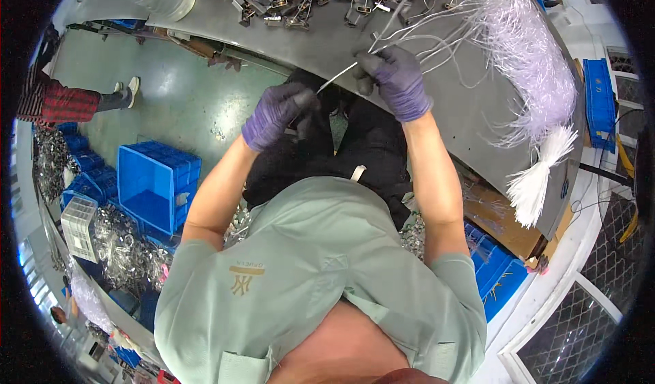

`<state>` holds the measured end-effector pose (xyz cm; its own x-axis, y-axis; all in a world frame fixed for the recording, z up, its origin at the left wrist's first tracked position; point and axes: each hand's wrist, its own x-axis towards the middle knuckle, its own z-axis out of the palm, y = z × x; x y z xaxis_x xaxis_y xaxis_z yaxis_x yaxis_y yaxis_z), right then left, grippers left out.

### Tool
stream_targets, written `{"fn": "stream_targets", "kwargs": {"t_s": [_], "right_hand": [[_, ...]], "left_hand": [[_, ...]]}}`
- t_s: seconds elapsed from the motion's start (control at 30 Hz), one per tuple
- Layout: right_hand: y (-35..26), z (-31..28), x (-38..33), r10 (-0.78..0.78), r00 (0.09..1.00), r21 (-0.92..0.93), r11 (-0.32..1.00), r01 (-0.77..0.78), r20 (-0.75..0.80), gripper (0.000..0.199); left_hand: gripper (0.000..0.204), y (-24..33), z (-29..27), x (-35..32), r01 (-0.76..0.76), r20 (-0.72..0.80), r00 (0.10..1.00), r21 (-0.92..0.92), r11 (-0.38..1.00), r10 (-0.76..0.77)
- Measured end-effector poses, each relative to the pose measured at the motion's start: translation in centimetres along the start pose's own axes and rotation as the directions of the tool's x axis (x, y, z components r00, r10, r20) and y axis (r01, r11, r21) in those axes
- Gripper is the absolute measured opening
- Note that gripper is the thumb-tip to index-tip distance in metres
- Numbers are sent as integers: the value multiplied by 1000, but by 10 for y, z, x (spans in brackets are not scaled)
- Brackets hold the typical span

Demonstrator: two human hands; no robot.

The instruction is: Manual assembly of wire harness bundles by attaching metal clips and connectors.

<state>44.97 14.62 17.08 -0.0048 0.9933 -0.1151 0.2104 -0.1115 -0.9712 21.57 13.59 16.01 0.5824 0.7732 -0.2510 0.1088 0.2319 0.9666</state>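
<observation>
While the left hand (pixel 278 114) and right hand (pixel 396 80) pinch it between closed fingers, the white cable (pixel 337 78) spans the frame's upper centre. It looks light and flexible, probably steadiest pinched at two spots

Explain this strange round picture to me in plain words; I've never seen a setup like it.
There is no machine here: a wide fisheye camera on a person's head looks down, so edges bend and their pale green cloth shirt fills the lower middle. The left hand and right hand wear purple gloves with dark grey fingers. A thin white cable is held between them. On the smooth grey table lie a heap of small dark metallic parts and, at the right, a long bundle of pale lilac strands.
</observation>
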Motion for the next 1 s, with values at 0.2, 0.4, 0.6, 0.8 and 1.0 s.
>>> {"fn": "stream_targets", "kwargs": {"t_s": [0.2,0.4,0.6,0.8,1.0], "right_hand": [[-1,21,-15,44,999,29,999,-44,-9,26],[51,-40,20,-254,966,-502,841,199,-42,21],[85,-138,48,-219,912,-629,776,-51,-345,30],[95,-164,39,139,848,-186,946,-267,-512,39],[97,-145,46,-156,770,-300,953,-48,-619,32]], "left_hand": [[54,6,14,46,-185,-141,975,-68,980,174],[43,7,39,122,-263,-47,956,298,917,290],[39,10,41,218,-144,-117,761,929,342,638],[22,29,40,239,48,-26,947,997,-60,321],[28,41,19,198,-116,-101,885,897,425,455]]}}
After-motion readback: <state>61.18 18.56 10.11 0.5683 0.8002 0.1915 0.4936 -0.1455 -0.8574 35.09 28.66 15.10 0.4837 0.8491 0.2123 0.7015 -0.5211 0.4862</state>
